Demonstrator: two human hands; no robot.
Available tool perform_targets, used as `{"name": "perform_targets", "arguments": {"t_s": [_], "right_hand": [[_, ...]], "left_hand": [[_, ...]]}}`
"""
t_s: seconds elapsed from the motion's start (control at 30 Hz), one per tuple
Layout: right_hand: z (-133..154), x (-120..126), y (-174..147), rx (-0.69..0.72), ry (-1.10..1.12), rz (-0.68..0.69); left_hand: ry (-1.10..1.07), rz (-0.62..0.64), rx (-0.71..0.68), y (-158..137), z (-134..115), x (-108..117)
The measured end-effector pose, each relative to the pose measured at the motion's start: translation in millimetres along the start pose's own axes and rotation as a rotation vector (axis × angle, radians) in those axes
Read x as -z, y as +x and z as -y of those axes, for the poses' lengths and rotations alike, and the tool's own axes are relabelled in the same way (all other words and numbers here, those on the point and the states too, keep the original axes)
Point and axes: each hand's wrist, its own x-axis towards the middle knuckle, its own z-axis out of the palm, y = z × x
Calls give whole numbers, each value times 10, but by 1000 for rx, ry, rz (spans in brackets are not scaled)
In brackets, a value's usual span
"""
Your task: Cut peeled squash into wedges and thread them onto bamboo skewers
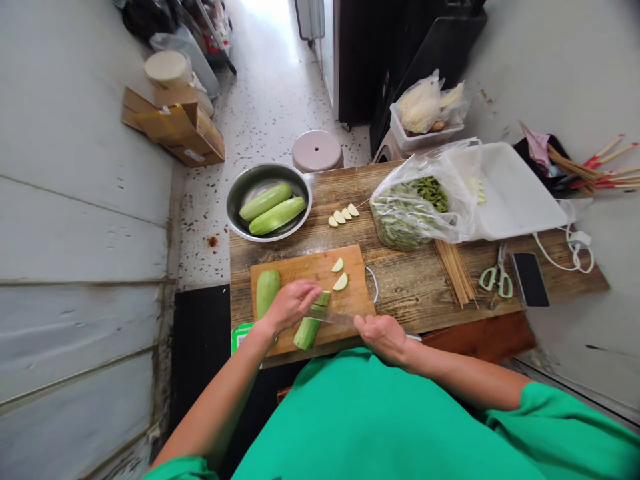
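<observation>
My right hand is closed around the handle of a knife, whose blade lies across a zucchini piece on the wooden cutting board. My left hand is at the piece's left side, near the blade's tip. Its fingers are drawn together, and whatever they grip is hidden. Further up, a narrow cut shows at the piece's far end. Two half-round slices, one a zucchini slice, lie on the board's right part. Another zucchini rests at the board's left, partly behind my left hand.
A metal bowl holds two zucchini. Skewered slices lie beyond the board. To the right are a plastic bag of green pods, a white tray, bamboo skewers, scissors and a phone. A stool stands behind the table.
</observation>
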Motion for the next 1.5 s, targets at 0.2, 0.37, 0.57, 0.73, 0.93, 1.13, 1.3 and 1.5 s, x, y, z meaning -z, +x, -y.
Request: {"name": "perform_targets", "arguments": {"t_s": [0.2, 0.37, 0.57, 0.73, 0.93, 1.13, 1.3, 1.5], "right_hand": [[52, -31, -65, -36, 10, 42], [79, -11, -15, -47, 7, 56], [119, 2, -12, -44, 2, 67], [142, -33, -13, -64, 2, 66], [111, -11, -9, -55, 8, 55], [112, -134, 128, -84, 13, 70], [85, -203, 201, -73, 26, 85], [30, -136, 71, -45, 54, 80]], "left_hand": [[181, -313, -193, -723, 15, -162], [295, -127, -338, -920, 157, -604], [350, -33, -400, -887, 313, -713], [349, -37, -436, -891, 299, -706], [363, -35, -447, -884, 295, -715], [345, -41, -434, -881, 309, -697], [380, -52, -439, -870, 291, -677], [391, -64, -450, -870, 272, -675]]}}
